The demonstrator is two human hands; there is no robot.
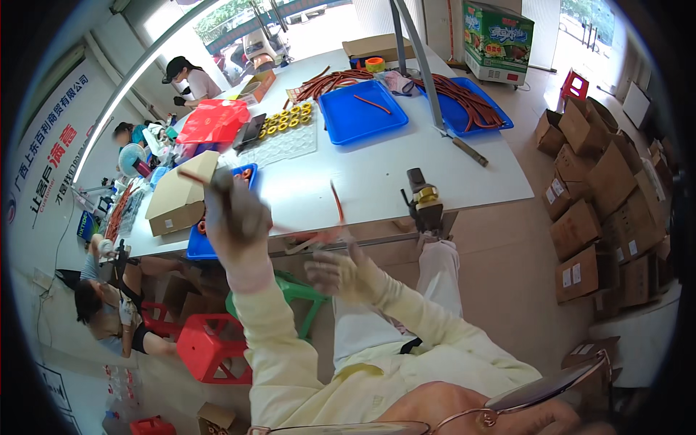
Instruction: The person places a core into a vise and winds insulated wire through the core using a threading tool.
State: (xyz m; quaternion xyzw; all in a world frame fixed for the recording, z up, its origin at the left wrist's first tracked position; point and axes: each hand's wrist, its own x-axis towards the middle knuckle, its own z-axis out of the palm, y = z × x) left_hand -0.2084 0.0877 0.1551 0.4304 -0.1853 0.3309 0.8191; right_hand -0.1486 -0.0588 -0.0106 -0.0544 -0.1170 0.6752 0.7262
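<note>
My left hand (238, 217), in a greyish glove and smeared by motion, is raised over the table's near edge beside the blue tray. Its fingers are closed round a red-brown tube (191, 177), whose end sticks out to the left. My right hand (344, 275), also gloved and blurred, is lower, in front of the table edge. Its fingers are spread and I see nothing in them. A thin red tube (337, 201) lies on the table beyond it. Between the hands is a blurred reddish strip (315, 235); what it joins cannot be made out.
A clamp-like tool with a brass part (426, 196) stands at the table's near edge. Blue trays (364, 127), red-brown tubes and yellow rings (286, 119) lie farther back. An open carton (177, 203) is at left, stools (210, 348) below, cartons (598, 188) at right. Other people sit at left.
</note>
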